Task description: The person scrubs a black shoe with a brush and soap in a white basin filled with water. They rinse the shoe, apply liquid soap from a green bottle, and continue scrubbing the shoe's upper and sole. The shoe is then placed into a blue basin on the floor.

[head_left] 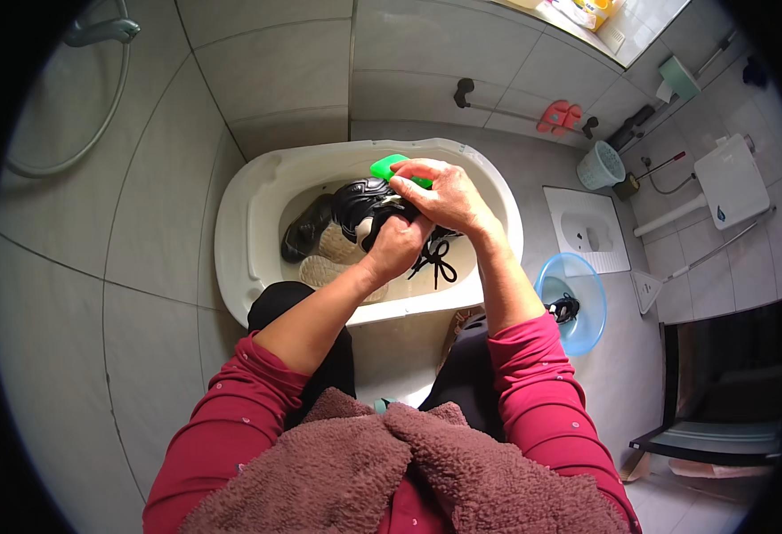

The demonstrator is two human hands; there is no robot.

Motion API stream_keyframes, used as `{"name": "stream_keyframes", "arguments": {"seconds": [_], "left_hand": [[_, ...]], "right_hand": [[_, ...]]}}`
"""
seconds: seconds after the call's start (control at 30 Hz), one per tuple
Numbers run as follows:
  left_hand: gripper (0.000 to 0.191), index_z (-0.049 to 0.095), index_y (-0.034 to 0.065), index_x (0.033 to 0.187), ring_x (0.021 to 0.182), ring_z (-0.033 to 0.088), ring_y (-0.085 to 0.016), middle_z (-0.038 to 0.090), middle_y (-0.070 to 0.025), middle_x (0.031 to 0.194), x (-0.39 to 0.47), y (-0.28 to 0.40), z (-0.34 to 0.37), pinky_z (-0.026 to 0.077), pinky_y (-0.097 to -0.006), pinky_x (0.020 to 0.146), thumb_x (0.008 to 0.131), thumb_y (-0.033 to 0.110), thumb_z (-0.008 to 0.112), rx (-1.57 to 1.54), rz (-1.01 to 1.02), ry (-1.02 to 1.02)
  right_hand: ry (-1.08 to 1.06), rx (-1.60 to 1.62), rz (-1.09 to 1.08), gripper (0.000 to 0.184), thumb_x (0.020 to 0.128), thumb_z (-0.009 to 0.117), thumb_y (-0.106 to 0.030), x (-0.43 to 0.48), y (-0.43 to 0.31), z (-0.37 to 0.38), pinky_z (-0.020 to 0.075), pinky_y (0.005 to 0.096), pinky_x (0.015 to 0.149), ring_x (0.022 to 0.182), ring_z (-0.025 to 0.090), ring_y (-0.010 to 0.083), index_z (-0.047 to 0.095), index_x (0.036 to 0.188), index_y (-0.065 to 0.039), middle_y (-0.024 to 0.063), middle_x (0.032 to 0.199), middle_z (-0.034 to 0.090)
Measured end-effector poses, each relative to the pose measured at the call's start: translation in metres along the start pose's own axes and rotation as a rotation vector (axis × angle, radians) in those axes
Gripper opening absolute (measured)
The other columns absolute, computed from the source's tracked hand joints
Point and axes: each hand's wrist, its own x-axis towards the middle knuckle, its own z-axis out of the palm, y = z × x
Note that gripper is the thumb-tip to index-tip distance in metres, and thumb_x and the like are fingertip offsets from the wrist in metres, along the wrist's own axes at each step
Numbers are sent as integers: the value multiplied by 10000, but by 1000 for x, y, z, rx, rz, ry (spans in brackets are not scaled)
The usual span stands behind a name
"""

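My left hand [397,247] grips a black shoe [359,200] at its opening, above a white plastic tub [234,233]. In my right hand [447,193] is a bright green plastic-backed brush [391,165], held by the far side of the shoe; its bristles are hidden. Behind and left of the held shoe, another dark shoe [304,230] lies in the water in the tub. Pale shoe soles [324,270] show close to it. A black shoelace [439,263] hangs in a loop to the right of my left hand.
Right of the tub, a translucent blue basin [594,327] holds a black laced shoe [566,308]. Beyond it are a squat toilet [598,233], a patterned bin [601,165] and a floor squeegee [646,291]. Tiled walls stand behind and left; a shower hose [114,127] hangs at the left.
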Motion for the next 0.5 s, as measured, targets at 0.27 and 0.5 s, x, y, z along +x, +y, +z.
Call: {"name": "stream_keyframes", "arguments": {"seconds": [0.27,0.5], "left_hand": [[275,675,31,1118,1021,646,-236,687,-108,1055,-3,-4,-10,498,-379,909,982,262,618,140,17,-94],[304,657,18,1158,1060,643,-233,674,-114,1099,0,-56,-4,501,-370,922,977,261,629,1249,884,98]], "right_hand": [[211,412,2,275,839,836,-258,-2,9,-7,492,236,762,881,583,49,701,1019,-99,-32,892,663],[199,-32,-199,570,826,792,-280,0,-4,-14,475,434,1038,1248,539,343,547,1331,-179,143,1379,495]]}}
